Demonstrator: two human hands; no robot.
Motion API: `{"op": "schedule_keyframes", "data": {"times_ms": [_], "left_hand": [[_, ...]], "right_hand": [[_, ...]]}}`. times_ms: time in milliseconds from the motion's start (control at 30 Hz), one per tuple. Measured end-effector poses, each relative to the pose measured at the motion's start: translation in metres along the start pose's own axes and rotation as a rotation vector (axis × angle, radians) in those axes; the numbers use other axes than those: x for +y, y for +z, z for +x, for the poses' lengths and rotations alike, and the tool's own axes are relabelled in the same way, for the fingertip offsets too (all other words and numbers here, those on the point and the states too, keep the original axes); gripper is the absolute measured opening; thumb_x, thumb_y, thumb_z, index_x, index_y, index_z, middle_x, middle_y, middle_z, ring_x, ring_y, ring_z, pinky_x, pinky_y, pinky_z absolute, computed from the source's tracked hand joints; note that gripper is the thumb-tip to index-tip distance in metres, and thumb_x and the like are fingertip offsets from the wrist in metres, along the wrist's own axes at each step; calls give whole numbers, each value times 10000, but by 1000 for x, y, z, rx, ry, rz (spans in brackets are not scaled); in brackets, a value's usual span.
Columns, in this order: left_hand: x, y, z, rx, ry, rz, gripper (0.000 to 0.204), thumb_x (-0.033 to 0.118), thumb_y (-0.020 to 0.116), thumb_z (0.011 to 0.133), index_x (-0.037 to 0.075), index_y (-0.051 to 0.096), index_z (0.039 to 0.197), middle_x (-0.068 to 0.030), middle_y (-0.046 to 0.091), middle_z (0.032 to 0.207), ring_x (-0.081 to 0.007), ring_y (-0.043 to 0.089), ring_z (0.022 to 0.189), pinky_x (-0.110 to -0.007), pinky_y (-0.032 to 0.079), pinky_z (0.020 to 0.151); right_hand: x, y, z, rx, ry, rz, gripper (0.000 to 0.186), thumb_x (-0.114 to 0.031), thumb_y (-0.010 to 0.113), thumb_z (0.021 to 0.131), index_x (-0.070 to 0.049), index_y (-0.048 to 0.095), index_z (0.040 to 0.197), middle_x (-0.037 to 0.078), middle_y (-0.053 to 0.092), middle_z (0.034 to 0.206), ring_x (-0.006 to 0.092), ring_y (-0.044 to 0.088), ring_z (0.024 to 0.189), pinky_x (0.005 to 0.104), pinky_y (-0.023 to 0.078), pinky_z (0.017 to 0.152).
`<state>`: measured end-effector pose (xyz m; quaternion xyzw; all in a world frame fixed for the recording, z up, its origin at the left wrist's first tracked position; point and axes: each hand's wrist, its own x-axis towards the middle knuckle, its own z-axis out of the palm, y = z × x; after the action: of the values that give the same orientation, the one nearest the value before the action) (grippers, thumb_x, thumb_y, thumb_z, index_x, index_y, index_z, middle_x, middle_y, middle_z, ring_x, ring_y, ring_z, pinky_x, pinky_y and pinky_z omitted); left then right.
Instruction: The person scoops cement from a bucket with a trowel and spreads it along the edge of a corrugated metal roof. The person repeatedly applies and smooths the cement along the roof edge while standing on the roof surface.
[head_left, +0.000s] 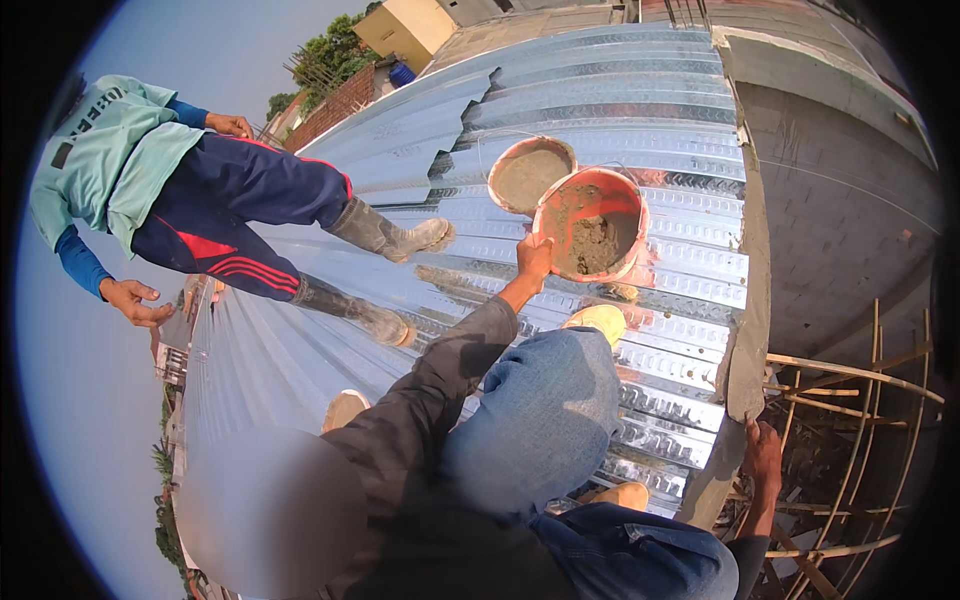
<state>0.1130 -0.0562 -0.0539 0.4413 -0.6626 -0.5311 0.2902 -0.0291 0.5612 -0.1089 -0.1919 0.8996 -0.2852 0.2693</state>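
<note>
Mortar (pixel 597 243), lumpy grey, lies in a round orange plastic bucket (pixel 641 222); left hand (pixel 535 259) grips its rim, right hand's (pixel 765 453) hold unclear.

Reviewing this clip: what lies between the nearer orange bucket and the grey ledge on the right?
A stretch of ribbed metal roofing, with small dark specks, separates the bucket from the ledge. The head view shows it.

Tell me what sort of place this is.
Probably a rooftop building site: ridged metal sheets underfoot, an orange bucket of grey, mortar-like mix, and a framework of thin poles alongside.
</note>
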Motion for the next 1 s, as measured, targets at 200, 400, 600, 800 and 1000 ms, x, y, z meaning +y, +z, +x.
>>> {"op": "schedule_keyframes", "data": {"times_ms": [200, 400, 600, 800, 1000], "left_hand": [[14, 32, -18, 25, -1, -127, 200, 126, 678, 1002, -14, 728, 1136, -58, 738, 945, -156, 664, 795, -361, 536, 724], [-3, -6, 17, 16, -10, -44, 228, 82, 677, 1022, -11, 708, 1229, -72, 756, 1111, -146, 688, 961, -335, 554, 835], [4, 18, 7, -69, -92, -278, 262, 127, 696, 1057, -22, 710, 1272, -54, 749, 1166, -155, 690, 1008, -339, 558, 878], [17, 12, 1, -77, -222, -386, 334, 154, 716, 1056, -21, 667, 1337, -89, 742, 1243, -196, 713, 1065, -372, 585, 926], [35, 35, -9, -41, -362, -210, 190, 144, 716, 1050, 6, 713, 1180, -34, 744, 1040, -142, 684, 837, -327, 571, 734]], "right_hand": [[67, -18, -89, -54, 52, 76, 493, -406, 570, 1114, 56, 677, 981, 203, 658, 775, 349, 650, 723, 482, 487, 664], [-1, -39, -155, 2, 388, 578, 455, -448, 594, 1125, -56, 602, 893, -18, 488, 618, 83, 466, 518, 314, 367, 478], [-12, -58, -152, 227, 498, 574, 439, -450, 599, 1126, -72, 577, 905, -31, 476, 653, 70, 456, 556, 293, 386, 493], [-20, -109, -123, 151, 445, 371, 461, -449, 626, 1115, -35, 593, 915, -22, 511, 690, 79, 476, 624, 311, 411, 543], [-97, -208, -104, 341, 522, 366, 458, -508, 604, 1117, -67, 623, 996, -40, 491, 689, 58, 471, 579, 267, 392, 507]]}}
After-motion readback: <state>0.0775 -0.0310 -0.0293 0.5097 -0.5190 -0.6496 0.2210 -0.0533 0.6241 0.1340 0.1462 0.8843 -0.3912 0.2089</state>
